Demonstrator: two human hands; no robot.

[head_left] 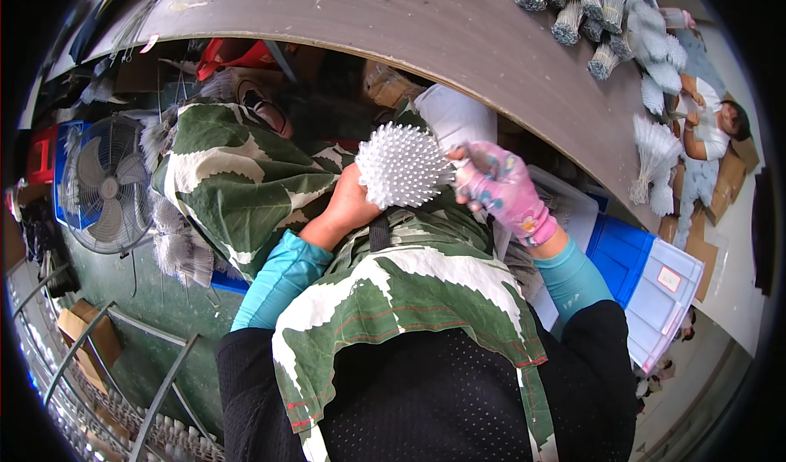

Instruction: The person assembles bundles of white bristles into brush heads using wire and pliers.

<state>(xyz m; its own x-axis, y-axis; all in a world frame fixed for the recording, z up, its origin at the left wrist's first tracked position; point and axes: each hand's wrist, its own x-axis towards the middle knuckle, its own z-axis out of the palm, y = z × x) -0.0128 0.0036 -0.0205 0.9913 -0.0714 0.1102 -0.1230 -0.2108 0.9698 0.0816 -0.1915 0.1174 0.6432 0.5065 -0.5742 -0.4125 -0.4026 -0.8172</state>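
My left hand (345, 203), bare with a teal sleeve at the wrist, is wrapped round a thick bundle of thin rods with white, bead-like tips (404, 167). The tips face up toward me in a rounded cluster, and the rest of the bundle is hidden below. At the cluster's right side is my right hand (509, 190), in a pink patterned glove that leaves the fingertips bare. Its fingers are curled and pinched together; whatever is between them is too small to make out. Both hands are above my lap, over a green and white camouflage apron (409, 290).
A brown worktable (426, 32) curves across the far side, with several bundles of thin wire brushes (602, 8) on its right part. A fan (106, 182) stands at left, a metal rack (160, 384) lower left. Blue bins (616, 257) are at right; another person (711, 118) sits beyond.
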